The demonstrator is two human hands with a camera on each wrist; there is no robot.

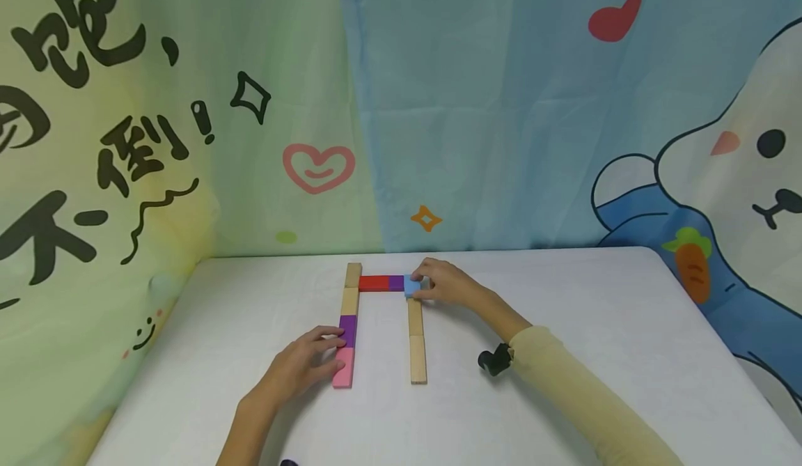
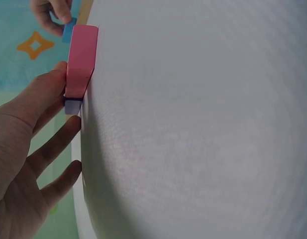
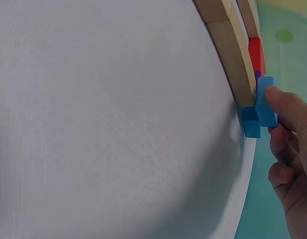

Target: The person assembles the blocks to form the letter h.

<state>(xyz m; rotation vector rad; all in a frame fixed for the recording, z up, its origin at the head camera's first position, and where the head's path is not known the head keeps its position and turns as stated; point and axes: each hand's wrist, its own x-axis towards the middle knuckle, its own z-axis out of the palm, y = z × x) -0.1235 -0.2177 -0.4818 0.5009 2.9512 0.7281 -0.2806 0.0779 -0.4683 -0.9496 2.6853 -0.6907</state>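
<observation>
My right hand (image 1: 452, 285) pinches a light blue block (image 3: 265, 102) between thumb and fingers, at the top of the right-hand column. Another blue block (image 3: 251, 122) shows beside it in the right wrist view, at the end of a plain wooden block (image 3: 232, 59). My left hand (image 1: 301, 365) lies along the left column with loosely bent fingers. Its fingertips touch the side of the pink block (image 1: 343, 368) and the purple block (image 1: 347, 331) above it. Between the two columns run a red block (image 1: 374, 283) and a short purple block (image 1: 396, 283).
Two plain wooden blocks (image 1: 351, 288) top the left column. Two more wooden blocks (image 1: 416, 340) form the right column. All lie on a white-covered table (image 1: 532, 417), with a printed curtain (image 1: 470, 104) behind it. A black device (image 1: 495, 359) sits at the right wrist.
</observation>
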